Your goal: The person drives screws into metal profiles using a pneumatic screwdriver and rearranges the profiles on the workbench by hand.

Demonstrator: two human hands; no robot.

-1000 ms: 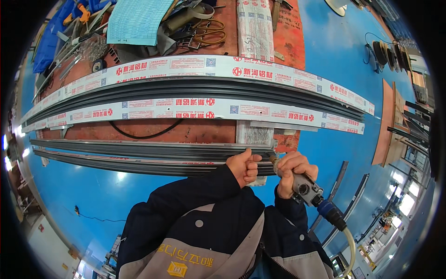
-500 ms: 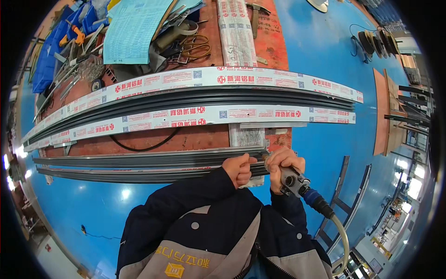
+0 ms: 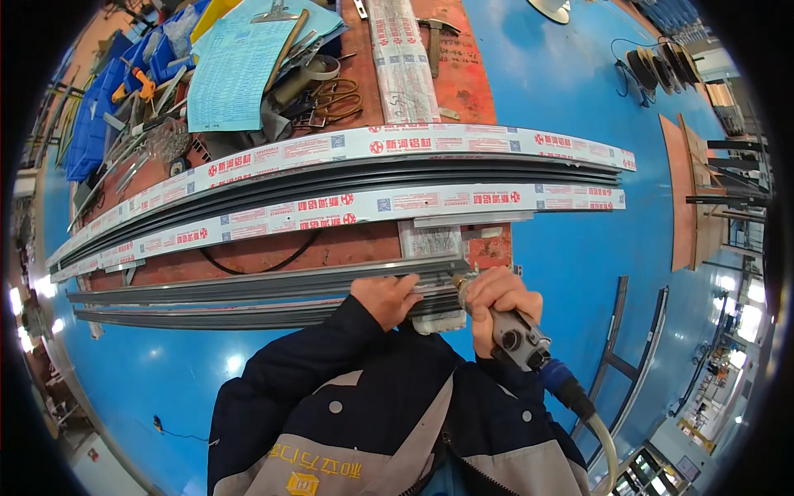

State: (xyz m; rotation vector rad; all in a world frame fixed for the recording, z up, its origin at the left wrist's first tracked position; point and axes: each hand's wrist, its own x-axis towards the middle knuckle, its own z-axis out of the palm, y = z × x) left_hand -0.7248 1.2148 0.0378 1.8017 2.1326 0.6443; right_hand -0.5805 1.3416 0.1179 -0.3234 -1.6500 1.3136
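My right hand (image 3: 501, 304) is wrapped round a grey air-powered hand tool (image 3: 524, 341) with a blue hose fitting. Its brass-coloured front end points left, at the right end of a dark metal profile (image 3: 248, 283); whether the tip touches is too small to tell. Further left along this profile, the thumb and fingers of my left hand (image 3: 385, 299) close over its near side. A second dark profile (image 3: 207, 317) lies alongside, nearer to me, partly behind my left hand and sleeve.
Long profiles in printed white film (image 3: 281, 213) cross the red bench (image 3: 364, 245). Beyond lie blue sheets (image 3: 227, 83), scissors (image 3: 339, 99), a hammer (image 3: 436, 45) and blue bins (image 3: 93, 132). A pale hose (image 3: 610, 446) trails from the tool. A dark frame (image 3: 616, 360) lies on the blue floor.
My left hand has moved left, away from the tool's tip, and its fingers have gone from a pointing fist to a hold on the profile. The tool has shifted slightly left.
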